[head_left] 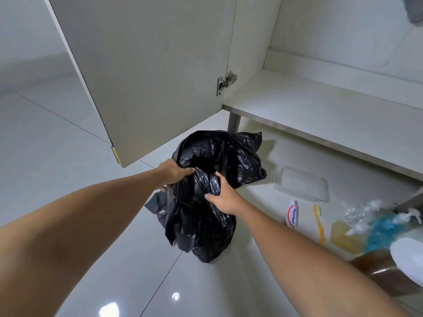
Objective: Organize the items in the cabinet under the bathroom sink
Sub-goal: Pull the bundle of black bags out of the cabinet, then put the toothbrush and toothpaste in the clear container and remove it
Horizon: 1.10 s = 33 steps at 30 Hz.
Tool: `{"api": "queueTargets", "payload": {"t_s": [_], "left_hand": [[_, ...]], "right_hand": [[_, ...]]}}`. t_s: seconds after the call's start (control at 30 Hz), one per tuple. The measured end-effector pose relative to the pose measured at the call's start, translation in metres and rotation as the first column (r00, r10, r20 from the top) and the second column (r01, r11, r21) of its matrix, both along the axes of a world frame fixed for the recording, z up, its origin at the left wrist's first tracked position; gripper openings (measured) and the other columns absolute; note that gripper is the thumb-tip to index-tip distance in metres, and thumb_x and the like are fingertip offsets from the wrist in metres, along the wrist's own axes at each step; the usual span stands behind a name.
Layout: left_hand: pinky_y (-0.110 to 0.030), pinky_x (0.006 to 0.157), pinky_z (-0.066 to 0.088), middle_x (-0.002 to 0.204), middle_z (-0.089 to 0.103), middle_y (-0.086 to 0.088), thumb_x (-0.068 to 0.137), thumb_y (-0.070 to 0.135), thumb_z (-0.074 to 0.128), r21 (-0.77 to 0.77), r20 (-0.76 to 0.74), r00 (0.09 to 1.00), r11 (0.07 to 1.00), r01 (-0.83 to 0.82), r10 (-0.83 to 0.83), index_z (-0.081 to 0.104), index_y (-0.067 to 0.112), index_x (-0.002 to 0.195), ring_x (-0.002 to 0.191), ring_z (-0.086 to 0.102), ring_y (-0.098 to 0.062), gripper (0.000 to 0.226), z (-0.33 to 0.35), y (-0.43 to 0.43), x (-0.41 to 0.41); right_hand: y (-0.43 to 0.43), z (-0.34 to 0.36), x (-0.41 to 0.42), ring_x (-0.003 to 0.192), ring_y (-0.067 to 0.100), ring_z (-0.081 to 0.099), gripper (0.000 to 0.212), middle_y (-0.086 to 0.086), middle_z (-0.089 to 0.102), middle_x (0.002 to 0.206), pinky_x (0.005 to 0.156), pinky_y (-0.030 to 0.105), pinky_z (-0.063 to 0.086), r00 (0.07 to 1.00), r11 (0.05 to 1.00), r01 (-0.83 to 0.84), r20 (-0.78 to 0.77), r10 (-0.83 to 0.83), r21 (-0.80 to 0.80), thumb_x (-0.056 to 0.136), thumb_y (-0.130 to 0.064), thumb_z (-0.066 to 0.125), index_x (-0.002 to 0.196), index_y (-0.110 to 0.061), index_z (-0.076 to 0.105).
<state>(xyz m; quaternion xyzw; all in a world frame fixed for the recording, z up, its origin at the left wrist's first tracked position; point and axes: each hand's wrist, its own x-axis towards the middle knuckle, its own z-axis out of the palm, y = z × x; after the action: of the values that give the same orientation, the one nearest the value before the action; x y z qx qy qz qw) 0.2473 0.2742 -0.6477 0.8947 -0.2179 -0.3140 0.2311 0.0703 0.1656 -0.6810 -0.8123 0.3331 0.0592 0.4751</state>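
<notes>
A crumpled black plastic bag (217, 179) hangs above the white floor in front of the cabinet. My left hand (172, 173) grips its left side and my right hand (225, 197) grips its middle from the right. The open cabinet's bottom shelf (320, 106) is bare. On the floor to the right lie a clear plastic container (302, 185), a toothpaste tube (291, 215), a yellow toothbrush (319, 224) and several pump bottles, one amber (343, 236) and one blue (382, 229).
The cabinet door (146, 72) stands open at the left, its lower corner near my left hand. A brown bottle (377, 268) and a white rounded object (409, 259) sit at the right edge. Glossy white floor tiles (57, 145) spread left and below.
</notes>
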Motion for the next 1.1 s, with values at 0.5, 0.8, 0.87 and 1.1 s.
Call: {"api": "queueTargets", "payload": {"t_s": [0.5,0.8,0.87,1.1], "left_hand": [[-0.047,0.094,0.048,0.143,0.039,-0.020,0.082,0.084,0.041,0.290,0.552,0.772,0.940,0.179,-0.317,0.035,-0.003,0.143,0.124,0.052,-0.039,0.106,0.059,-0.021,-0.060],[-0.044,0.079,0.055,0.127,0.050,-0.005,0.086,0.068,0.057,0.351,0.642,0.441,0.751,0.559,-0.627,0.039,0.015,0.139,0.106,0.060,-0.029,0.077,0.066,-0.077,-0.130],[-0.042,0.078,0.056,0.125,0.051,-0.003,0.087,0.065,0.057,0.359,0.625,0.396,0.698,0.620,-0.673,0.041,0.018,0.139,0.102,0.061,-0.026,0.072,0.057,-0.092,-0.141],[-0.038,0.085,0.051,0.132,0.052,-0.001,0.094,0.055,0.056,0.260,0.549,0.459,0.664,0.701,-0.699,0.042,0.021,0.142,0.110,0.059,-0.026,0.061,0.015,-0.164,-0.176]], "right_hand": [[-0.029,0.046,-0.076,0.143,0.028,0.037,0.092,0.004,0.028,0.160,0.110,0.053,0.038,0.995,0.903,0.101,0.057,-0.085,-0.417,0.085,-0.075,0.049,0.157,-0.031,0.012],[-0.100,0.035,-0.152,0.116,0.035,0.056,0.034,0.019,0.057,0.128,0.094,0.035,0.048,0.887,0.823,0.442,0.037,-0.460,-0.356,0.099,-0.020,0.050,0.126,0.000,0.055],[-0.115,0.026,-0.153,0.096,0.033,0.058,0.019,0.018,0.061,0.106,0.076,0.029,0.045,0.817,0.772,0.561,0.049,-0.575,-0.299,0.096,-0.016,0.050,0.102,-0.003,0.060],[-0.163,-0.020,-0.139,0.103,0.035,0.063,0.035,0.011,0.062,0.118,0.094,0.041,0.054,0.468,0.472,0.861,0.070,-0.881,0.189,0.088,-0.012,0.050,0.120,-0.011,0.062]]}}
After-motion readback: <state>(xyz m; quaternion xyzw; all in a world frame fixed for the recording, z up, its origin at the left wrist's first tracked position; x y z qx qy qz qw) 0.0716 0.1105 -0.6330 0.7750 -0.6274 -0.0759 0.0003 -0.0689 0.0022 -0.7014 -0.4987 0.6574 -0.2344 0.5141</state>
